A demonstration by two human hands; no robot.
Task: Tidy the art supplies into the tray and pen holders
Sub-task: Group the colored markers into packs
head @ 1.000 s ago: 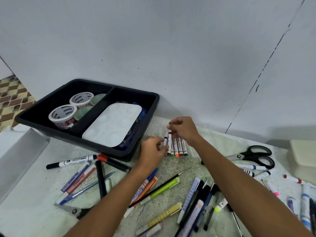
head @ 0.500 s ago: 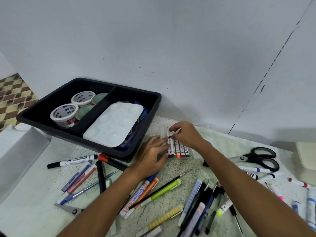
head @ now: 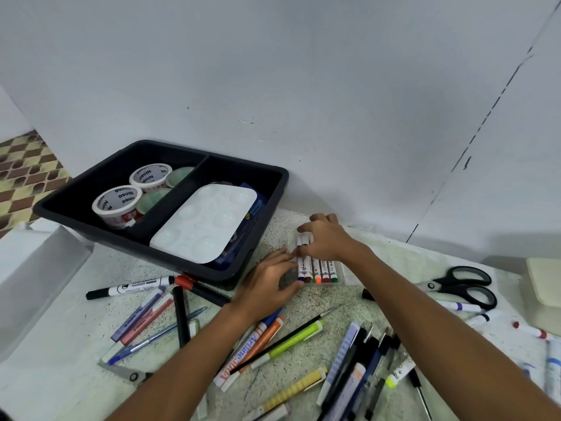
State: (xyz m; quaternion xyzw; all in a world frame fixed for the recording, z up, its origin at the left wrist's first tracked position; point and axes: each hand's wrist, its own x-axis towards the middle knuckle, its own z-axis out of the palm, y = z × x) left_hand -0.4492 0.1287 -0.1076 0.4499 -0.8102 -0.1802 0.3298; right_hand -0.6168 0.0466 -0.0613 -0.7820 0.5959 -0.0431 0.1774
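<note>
A small clear marker case point(head: 339, 276) lies on the speckled tabletop, right of the black tray point(head: 121, 238). Several short white markers stand side by side in it, the blue-capped marker point(head: 301, 268) leftmost. My right hand point(head: 328, 241) lies over the markers' upper ends, fingers curled, thumb on the blue-capped marker. My left hand point(head: 270, 278) grips the case's left edge between thumb and fingers. Many loose pens and markers point(head: 267, 338) are scattered in front.
The tray holds tape rolls point(head: 117, 202) in its left compartment and a white palette point(head: 206, 223) in its right. Black scissors point(head: 464, 287) and a cream box point(head: 543, 281) lie at the right. A clear container point(head: 36, 268) stands at the left. The wall is close behind.
The blue-capped marker, held up by both hands earlier, now lies in the row in the case. My right hand has come down over the markers and my left has shifted to the case's edge.
</note>
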